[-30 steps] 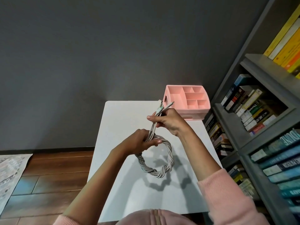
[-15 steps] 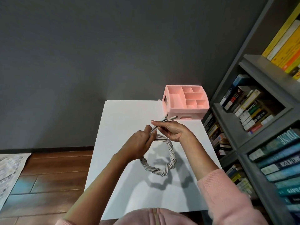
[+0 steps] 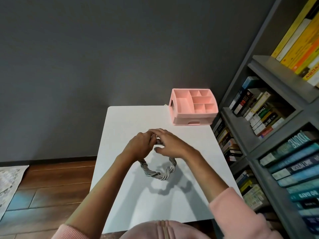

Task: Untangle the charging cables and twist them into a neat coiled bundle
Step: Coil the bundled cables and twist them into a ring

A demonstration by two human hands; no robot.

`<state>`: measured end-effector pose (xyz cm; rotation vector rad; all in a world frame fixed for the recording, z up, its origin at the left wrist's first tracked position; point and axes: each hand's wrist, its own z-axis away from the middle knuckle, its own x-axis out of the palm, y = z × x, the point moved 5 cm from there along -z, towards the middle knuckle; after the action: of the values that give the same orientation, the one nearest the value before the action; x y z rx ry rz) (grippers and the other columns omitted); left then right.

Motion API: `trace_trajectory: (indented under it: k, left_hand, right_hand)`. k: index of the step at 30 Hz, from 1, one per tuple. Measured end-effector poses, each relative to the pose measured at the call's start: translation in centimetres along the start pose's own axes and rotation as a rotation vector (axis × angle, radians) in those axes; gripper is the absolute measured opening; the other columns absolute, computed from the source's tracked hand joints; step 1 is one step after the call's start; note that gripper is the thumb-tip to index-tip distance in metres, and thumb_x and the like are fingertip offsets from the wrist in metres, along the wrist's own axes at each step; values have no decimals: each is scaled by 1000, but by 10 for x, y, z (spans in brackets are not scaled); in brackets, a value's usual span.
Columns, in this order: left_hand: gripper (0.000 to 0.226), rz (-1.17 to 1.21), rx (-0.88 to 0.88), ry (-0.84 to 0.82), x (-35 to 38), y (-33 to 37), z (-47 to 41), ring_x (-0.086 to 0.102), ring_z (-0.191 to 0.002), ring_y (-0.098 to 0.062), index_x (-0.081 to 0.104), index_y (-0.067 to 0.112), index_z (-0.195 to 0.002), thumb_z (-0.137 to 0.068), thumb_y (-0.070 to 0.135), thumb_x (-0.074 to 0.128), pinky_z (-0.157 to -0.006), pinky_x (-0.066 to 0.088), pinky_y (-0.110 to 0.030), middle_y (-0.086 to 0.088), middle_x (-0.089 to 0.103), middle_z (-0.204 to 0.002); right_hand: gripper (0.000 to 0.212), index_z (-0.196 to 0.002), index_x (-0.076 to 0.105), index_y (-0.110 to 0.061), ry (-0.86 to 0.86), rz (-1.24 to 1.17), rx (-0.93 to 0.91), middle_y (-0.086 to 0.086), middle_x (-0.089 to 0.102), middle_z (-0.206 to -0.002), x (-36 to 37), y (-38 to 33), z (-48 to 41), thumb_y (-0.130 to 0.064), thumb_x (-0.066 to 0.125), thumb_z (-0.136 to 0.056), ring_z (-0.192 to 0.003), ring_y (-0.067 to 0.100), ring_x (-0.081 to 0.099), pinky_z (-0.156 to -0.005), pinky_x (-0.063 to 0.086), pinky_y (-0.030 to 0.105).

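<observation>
Charging cables (image 3: 159, 175) — twisted into one grey ring — sit at the surface (image 3: 131, 121) centre. Left grip (image 3: 139, 147) is clamped on the ring's far section; right grip (image 3: 170, 144) rests over it, fingers straight.

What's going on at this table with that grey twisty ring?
A person in a pink sweater is tidying charging cables. They are already twisted together into a rope-like ring, held low at the white table. Whether it rests on the table is hard to tell. Both hands meet at the ring's far side. The left hand curls round it, and the right hand reaches over with fairly straight fingers. The hands hide the cable ends. A pink organiser stands at the table's far right corner.
</observation>
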<state>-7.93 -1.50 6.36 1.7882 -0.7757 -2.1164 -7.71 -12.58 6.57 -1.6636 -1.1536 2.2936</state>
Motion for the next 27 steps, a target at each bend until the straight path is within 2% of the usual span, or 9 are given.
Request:
trace_trajectory:
  k: [2, 4, 7, 11, 13, 16, 19, 23, 27]
  left_hand:
    - [26, 83, -33, -16, -1, -1, -1, 52, -66, -29, 52, 7, -88, -99, 23, 34, -57, 38, -33, -9, 59, -72]
    - [29, 135, -72, -13, -4, -5, 0, 48, -60, -23, 50, 6, -80, -98, 24, 36, -54, 37, -31, -5, 54, -66]
    - [37, 157, -81, 12, -5, -10, 3, 50, -61, -27, 54, -1, -78, -98, 26, 38, -61, 43, -37, -13, 60, -68]
    - [34, 131, -34, 62, -10, -8, 5, 51, -56, -28, 50, 4, -71, -96, 26, 41, -57, 42, -36, -8, 55, -57]
    - [32, 112, 22, 84, -13, -6, 3, 48, -52, -29, 43, 9, -68, -95, 26, 43, -55, 40, -38, -7, 51, -54]
    - [31, 87, 142, 91, -14, -3, 3, 36, -49, -28, 36, 13, -71, -98, 27, 43, -54, 34, -40, -6, 44, -51]
    - [28, 98, 253, 66, -12, 0, 5, 43, -55, -28, 37, 14, -83, -101, 35, 38, -57, 38, -42, -5, 50, -59]
    - [26, 113, 350, 29, -12, 7, 9, 46, -60, -13, 35, 31, -75, -101, 38, 36, -60, 39, -31, 9, 48, -64]
    - [32, 164, 363, -7, -13, 10, 8, 47, -59, -10, 36, 39, -70, -101, 32, 40, -58, 36, -20, 10, 49, -60]
  right_hand:
    - [50, -136, 47, -20, 155, 12, 21, 0, 55, -132, 6, -2, -2, -11, 60, -88, -119, 21, 52, -99, 43, 36]
    - [38, -127, 52, -18, 205, 32, 45, 4, 63, -120, 11, -4, -2, -8, 56, -90, -107, 27, 58, -89, 47, 40]
    - [31, -111, 59, -14, 139, 28, 101, 15, 65, -98, 10, -2, -4, 0, 44, -87, -93, 35, 60, -77, 48, 40]
    - [19, -95, 68, -9, -42, -230, 116, 5, 73, -87, 5, 1, -10, -2, 52, -87, -80, 19, 68, -79, 54, 39]
    - [10, -94, 67, -3, -154, -415, 106, 10, 73, -85, 4, 1, -10, -6, 58, -90, -79, 19, 70, -81, 55, 35]
    - [15, -103, 61, 6, -280, -554, 108, 14, 69, -84, 0, 1, -8, -3, 58, -92, -78, 21, 66, -77, 54, 28]
    - [16, -108, 54, 1, -333, -675, 93, 12, 67, -82, -2, 3, -6, -2, 58, -92, -76, 21, 67, -71, 55, 27]
    - [18, -108, 47, -7, -361, -825, 80, 10, 61, -80, -4, 6, -2, 1, 54, -94, -69, 17, 62, -64, 51, 25]
    - [16, -110, 48, -6, -428, -920, 37, 4, 65, -75, -2, 6, 3, -1, 51, -95, -71, 18, 62, -61, 50, 23]
